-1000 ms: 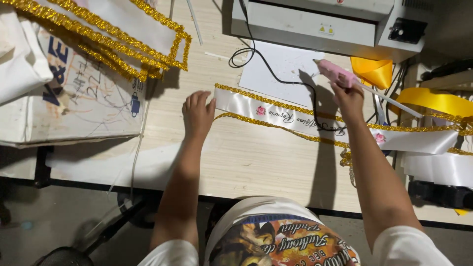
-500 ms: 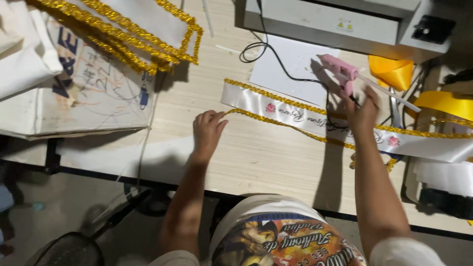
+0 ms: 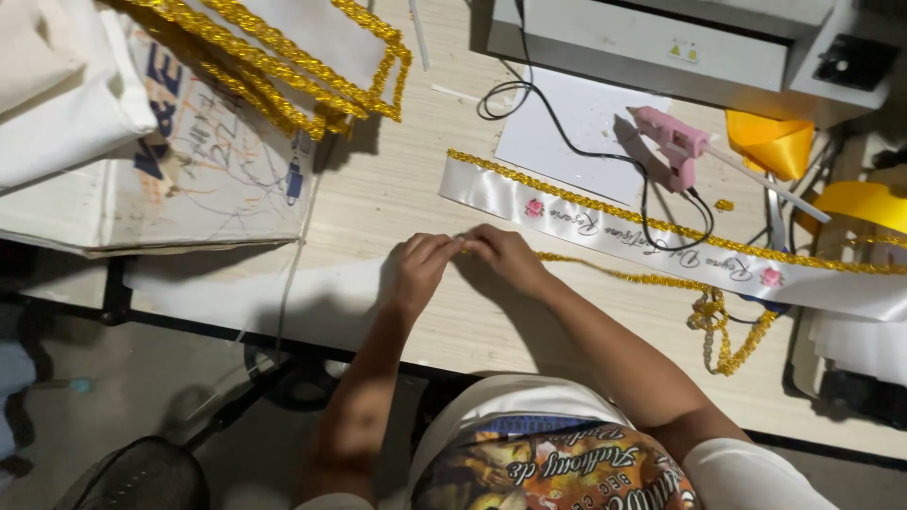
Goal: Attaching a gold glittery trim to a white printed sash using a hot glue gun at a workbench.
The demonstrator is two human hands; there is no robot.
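Pale wooden bench (image 3: 397,203) carries a white sash (image 3: 661,247) edged with gold trim (image 3: 652,277). Left hand (image 3: 420,269) and right hand (image 3: 505,255) meet at the sash's near edge, fingers pinching the loose end of the trim. Beyond the sash, a pink glue gun (image 3: 673,144) rests on white paper (image 3: 576,132).

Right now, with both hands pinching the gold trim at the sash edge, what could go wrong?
The glue gun lies beside the sash, its cord across the satin; a tug might drag it and smear glue. Loose gold trim hangs near the table edge and may snag as the left hand and right hand pull.
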